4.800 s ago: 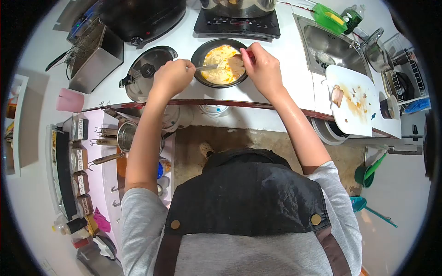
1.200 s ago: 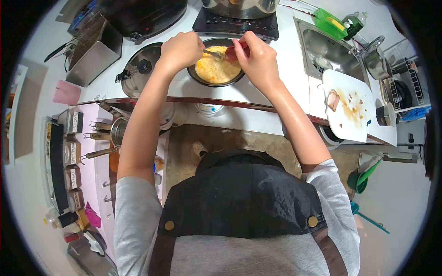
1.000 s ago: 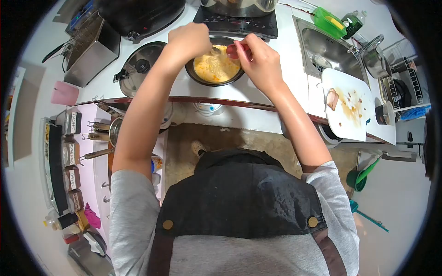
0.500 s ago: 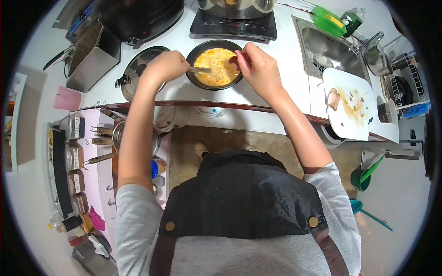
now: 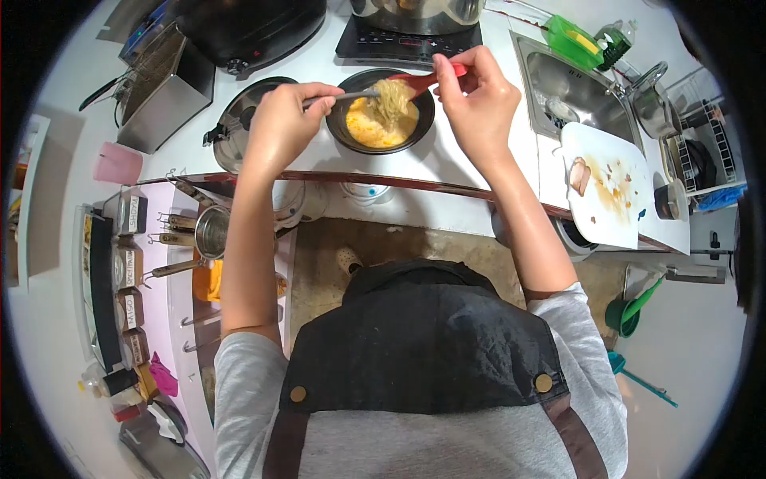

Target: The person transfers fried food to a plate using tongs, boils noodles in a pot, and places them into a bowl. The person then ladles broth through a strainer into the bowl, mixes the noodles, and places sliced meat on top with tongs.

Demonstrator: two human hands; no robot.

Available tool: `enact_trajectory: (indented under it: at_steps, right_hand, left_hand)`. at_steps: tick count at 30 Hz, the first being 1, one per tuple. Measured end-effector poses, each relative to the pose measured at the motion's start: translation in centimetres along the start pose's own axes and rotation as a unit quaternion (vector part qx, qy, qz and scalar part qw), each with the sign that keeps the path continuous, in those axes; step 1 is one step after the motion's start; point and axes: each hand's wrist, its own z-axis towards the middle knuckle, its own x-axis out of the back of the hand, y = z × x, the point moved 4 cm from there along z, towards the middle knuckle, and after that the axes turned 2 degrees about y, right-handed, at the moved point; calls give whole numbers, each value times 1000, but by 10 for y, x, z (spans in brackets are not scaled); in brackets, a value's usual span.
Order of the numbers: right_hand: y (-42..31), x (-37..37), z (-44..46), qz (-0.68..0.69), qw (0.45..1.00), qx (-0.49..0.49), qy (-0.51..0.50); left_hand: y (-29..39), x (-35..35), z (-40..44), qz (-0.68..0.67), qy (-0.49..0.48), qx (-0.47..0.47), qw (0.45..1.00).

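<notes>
A black bowl (image 5: 338, 128) with orange-yellow soup (image 5: 369, 132) stands on the white counter. Above the soup hangs a clump of noodles (image 5: 393, 102), caught between a metal utensil (image 5: 351, 96) and a red spoon (image 5: 424, 81). My left hand (image 5: 291, 124) is closed round the metal utensil's handle, left of the bowl. At the bowl's right, my right hand (image 5: 483, 100) pinches the red spoon's handle. The lower ends of the noodles reach down to the soup.
A glass lid (image 5: 235, 132) lies left of the bowl. Behind it is an induction cooker (image 5: 408, 46) bearing a metal pot (image 5: 416, 17). To the right are a sink (image 5: 558, 84) and a white cutting board (image 5: 610, 203) with meat pieces.
The noodles have come up out of the soup between the two utensils. The red spoon has risen and shows more fully, and my right hand has moved up and right.
</notes>
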Motion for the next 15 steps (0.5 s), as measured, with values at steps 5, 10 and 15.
enact_trajectory:
  at_steps: [5, 10, 15]
  right_hand:
    - [-43, 18, 21, 44, 999, 7, 20]
    - [-57, 26, 27, 32, 999, 37, 22]
    - [-41, 14, 12, -1, 996, 84, -11]
  left_hand:
    - [18, 28, 3, -7, 39, -61, 997]
    - [38, 43, -4, 5, 37, -62, 997]
    - [11, 19, 0, -14, -22, -22, 999]
